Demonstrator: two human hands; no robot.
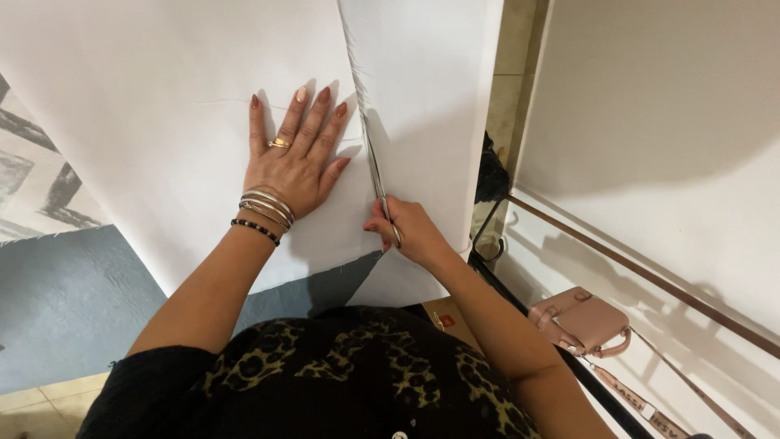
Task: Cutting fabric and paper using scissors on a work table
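On white fabric (162, 122) — left hand (294, 158) flat, fingers spread, right hand (406, 232) gripping scissors (376, 175) alongside.

floor: grey-blue rug (65, 301) lower left, beige tiles (32, 402) at bottom-left corner
right: white wall (650, 97), pink handbag (581, 319) lower right

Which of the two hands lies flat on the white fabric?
The left hand, with ring and bangles, lies spread flat on the white fabric; the right hand grips the metal scissors.
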